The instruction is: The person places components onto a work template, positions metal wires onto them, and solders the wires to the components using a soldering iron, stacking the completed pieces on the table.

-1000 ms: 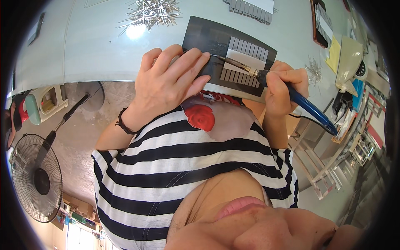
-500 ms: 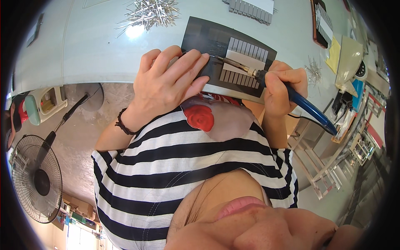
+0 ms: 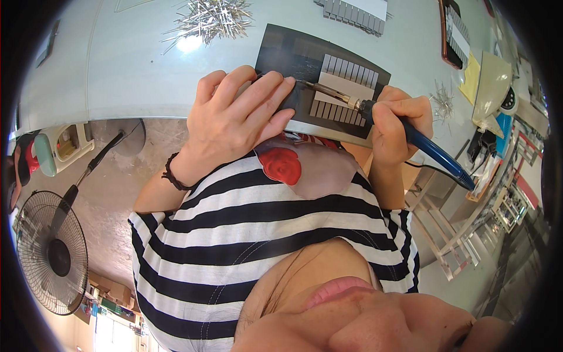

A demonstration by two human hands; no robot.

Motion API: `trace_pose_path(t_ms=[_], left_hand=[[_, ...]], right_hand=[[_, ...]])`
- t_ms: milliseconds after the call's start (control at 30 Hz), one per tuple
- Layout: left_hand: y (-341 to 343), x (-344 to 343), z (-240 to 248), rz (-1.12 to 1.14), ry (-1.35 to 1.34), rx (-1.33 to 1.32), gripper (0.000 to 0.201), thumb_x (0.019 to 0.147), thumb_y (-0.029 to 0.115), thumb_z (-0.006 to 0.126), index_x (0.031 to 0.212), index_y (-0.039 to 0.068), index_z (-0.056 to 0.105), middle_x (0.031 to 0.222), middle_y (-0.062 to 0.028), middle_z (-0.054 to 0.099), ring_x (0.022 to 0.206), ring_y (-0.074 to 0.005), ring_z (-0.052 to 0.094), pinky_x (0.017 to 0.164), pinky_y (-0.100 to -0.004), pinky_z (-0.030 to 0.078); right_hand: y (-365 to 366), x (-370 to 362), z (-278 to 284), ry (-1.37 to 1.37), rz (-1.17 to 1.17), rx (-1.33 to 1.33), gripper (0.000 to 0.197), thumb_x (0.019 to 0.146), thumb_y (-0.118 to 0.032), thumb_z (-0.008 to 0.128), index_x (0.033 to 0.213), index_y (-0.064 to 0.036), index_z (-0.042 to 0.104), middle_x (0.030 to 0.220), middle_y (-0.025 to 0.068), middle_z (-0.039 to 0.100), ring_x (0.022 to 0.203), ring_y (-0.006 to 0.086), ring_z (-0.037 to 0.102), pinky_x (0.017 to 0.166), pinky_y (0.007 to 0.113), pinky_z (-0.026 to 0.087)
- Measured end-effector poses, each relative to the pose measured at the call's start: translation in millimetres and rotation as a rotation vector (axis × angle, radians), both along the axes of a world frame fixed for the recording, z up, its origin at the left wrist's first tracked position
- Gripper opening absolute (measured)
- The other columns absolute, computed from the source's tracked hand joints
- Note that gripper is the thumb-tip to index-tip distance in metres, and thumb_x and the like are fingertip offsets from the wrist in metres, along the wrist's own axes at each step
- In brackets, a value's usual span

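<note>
1. The iron [image 3: 441, 154], blue-handled with a metal shaft, is gripped by the right hand [image 3: 402, 126], whose fingers are closed around its dark collar.
2. The shaft is pointed leftward across the card [image 3: 353, 87], and its tip is brought just beside the left fingertips; whether they are touched cannot be told.
3. The left hand [image 3: 240, 108] is laid palm down with bent fingers over the left part of the mat [image 3: 284, 50]. Whether anything is pinched beneath the fingers cannot be told, as they are hidden from above.
4. The card, white with grey strips along two sides, is set on the right part of the mat, between the two hands.
5. The mat, dark and flat, is placed at the near edge of the table [image 3: 141, 70].
6. Beyond the mat, a heap of pins [image 3: 214, 22] is piled to the left, and a second card [image 3: 353, 16] is laid farther right.
7. A smaller heap [image 3: 443, 102] is scattered just beside the right hand.
</note>
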State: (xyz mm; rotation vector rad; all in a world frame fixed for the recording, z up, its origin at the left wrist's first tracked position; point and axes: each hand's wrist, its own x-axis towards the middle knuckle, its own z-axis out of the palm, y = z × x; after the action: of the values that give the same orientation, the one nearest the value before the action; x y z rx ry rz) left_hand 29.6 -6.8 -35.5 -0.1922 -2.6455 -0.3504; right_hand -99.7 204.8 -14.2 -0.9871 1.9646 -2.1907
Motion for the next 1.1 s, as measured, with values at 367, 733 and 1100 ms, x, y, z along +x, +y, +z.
trace_pose_path(t_ms=[367, 733, 1100], left_hand=[[-2.3, 0.2, 1.7, 0.011, 0.02, 0.046, 0.041, 0.086, 0.037, 0.075, 0.12, 0.013, 0.074, 0.116, 0.0006, 0.068, 0.101, -0.0213, 0.059, 0.089, -0.0362, 0.042], [-7.2, 0.6, -3.0, 0.025, 0.041, 0.076, 0.046, 0.084, 0.038, 0.076, 0.121, 0.011, 0.071, 0.114, -0.0025, 0.067, 0.101, -0.0233, 0.059, 0.089, -0.0363, 0.042], [-5.7, -0.9, -4.9, 0.043, 0.061, 0.089, 0.048, 0.084, 0.039, 0.077, 0.122, 0.01, 0.07, 0.115, -0.0036, 0.067, 0.102, -0.0246, 0.059, 0.09, -0.0362, 0.043]], right_hand=[[-5.8, -2.9, 11.7, 0.098, 0.035, 0.104, 0.02, 0.079, 0.013, 0.065, 0.076, 0.0002, 0.05, 0.058, 0.0031, 0.053, 0.049, 0.0074, 0.036, 0.045, 0.027, 0.027], [-8.0, -7.2, 6.9, 0.053, 0.065, 0.07, 0.02, 0.08, 0.012, 0.065, 0.078, 0.0002, 0.049, 0.059, 0.0013, 0.05, 0.051, 0.0055, 0.036, 0.046, 0.026, 0.024], [-5.7, -5.8, 5.6, 0.028, 0.044, 0.002, 0.02, 0.08, 0.013, 0.066, 0.079, -0.0002, 0.051, 0.058, 0.0013, 0.05, 0.052, 0.0062, 0.038, 0.047, 0.027, 0.028]])
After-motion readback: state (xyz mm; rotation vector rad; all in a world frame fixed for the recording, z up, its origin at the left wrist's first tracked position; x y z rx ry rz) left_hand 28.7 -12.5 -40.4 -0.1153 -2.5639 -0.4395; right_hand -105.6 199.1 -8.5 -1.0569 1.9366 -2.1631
